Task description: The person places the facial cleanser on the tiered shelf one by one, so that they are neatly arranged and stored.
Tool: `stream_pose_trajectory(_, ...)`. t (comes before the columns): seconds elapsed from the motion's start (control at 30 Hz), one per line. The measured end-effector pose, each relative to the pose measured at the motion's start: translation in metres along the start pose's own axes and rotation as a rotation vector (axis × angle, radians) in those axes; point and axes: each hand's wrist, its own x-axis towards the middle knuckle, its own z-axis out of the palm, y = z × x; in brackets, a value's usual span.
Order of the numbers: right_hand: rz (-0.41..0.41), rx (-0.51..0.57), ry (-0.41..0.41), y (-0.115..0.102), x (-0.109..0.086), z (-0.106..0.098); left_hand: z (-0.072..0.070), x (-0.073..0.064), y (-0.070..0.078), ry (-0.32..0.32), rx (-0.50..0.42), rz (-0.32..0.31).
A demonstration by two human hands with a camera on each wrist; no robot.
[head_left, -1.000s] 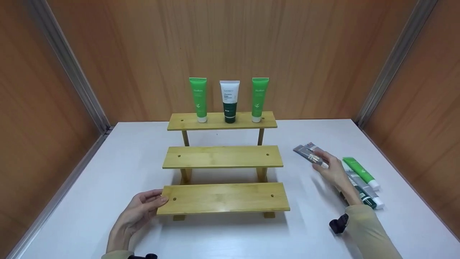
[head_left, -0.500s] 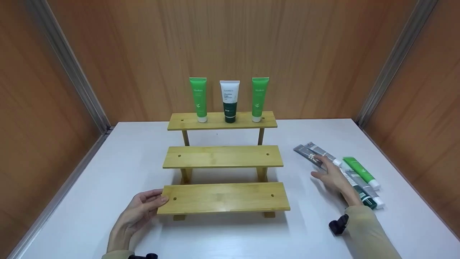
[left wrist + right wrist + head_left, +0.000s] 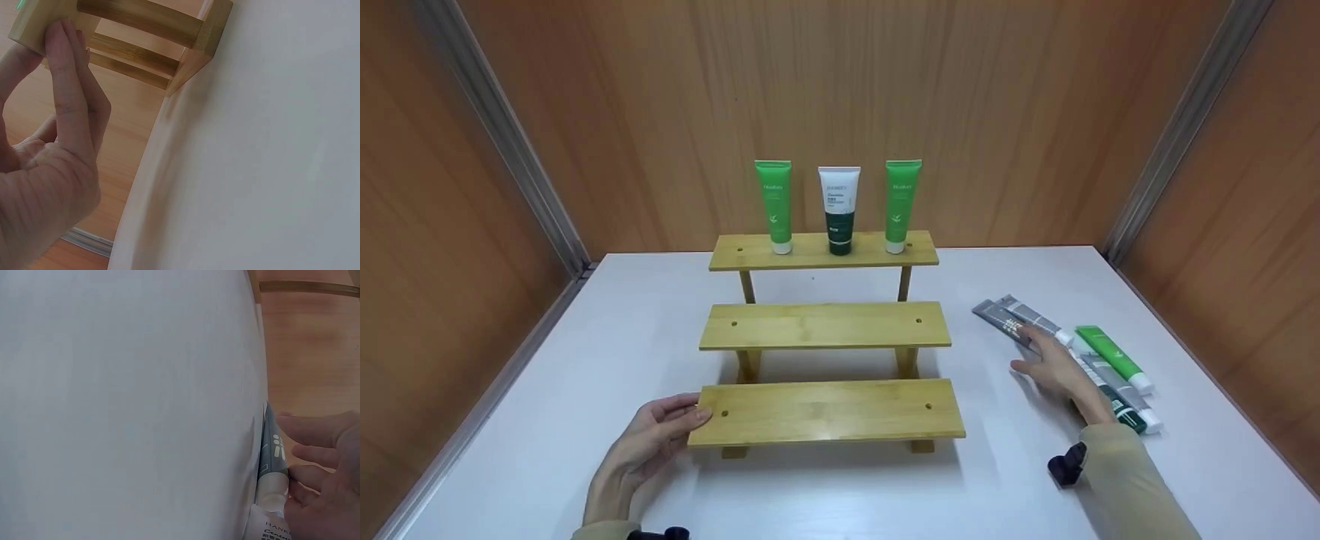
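In the head view my left hand (image 3: 649,442) pinches the left end of the lowest board of a three-step wooden display stand (image 3: 825,412), thumb on top and fingers beneath. The left wrist view shows the fingers (image 3: 64,95) at the board's end. My right hand (image 3: 1057,367) reaches over a grey squeeze tube (image 3: 997,316) lying on the table, thumb spread away and fingertips right at the tube. From the right wrist, that tube (image 3: 273,455) shows its white cap, with the hand (image 3: 326,467) beside it, fingers loosely bent.
Two green tubes (image 3: 775,206) and a white-and-dark-green tube (image 3: 840,210) stand caps down on the top step. Right of the stand lie another grey tube (image 3: 1039,316), a green tube (image 3: 1110,356) and more tubes partly under the right hand. Wood panels (image 3: 840,90) enclose the white table.
My right hand has loosened from the grey tube: its thumb moved away and the tube's capped end lies lower, by the hand. My left hand keeps its place on the stand.
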Motion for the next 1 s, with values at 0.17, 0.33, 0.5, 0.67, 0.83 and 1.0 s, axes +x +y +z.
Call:
stream_pose_trajectory(0.17,-0.015,-0.017,0.002,-0.0012,0.0008,-0.0023,0.0005,-0.0006,0.0022,0.006,-0.001,-0.002)
stream_pose_trajectory(0.33,-0.045,0.029,0.008,-0.0015,-0.001,-0.005,0.0006,-0.0009,0.0025,-0.006,0.004,0.014)
stream_pose_trajectory(0.5,-0.061,0.067,0.009,-0.0009,-0.0024,-0.006,0.0004,-0.0004,0.0011,-0.014,0.005,0.022)
stream_pose_trajectory(0.67,-0.036,0.078,0.01,-0.0013,-0.0029,-0.0066,0.0013,0.0005,0.0008,0.006,0.006,0.001)
stream_pose_trajectory(0.83,-0.029,0.082,0.037,-0.0015,-0.0026,-0.0067,0.002,0.0006,0.0008,0.024,0.021,0.0)
stream_pose_trajectory(1.0,-0.01,0.069,0.051,-0.0015,-0.0019,-0.0068,0.0025,-0.0005,0.0015,0.028,0.025,0.001)
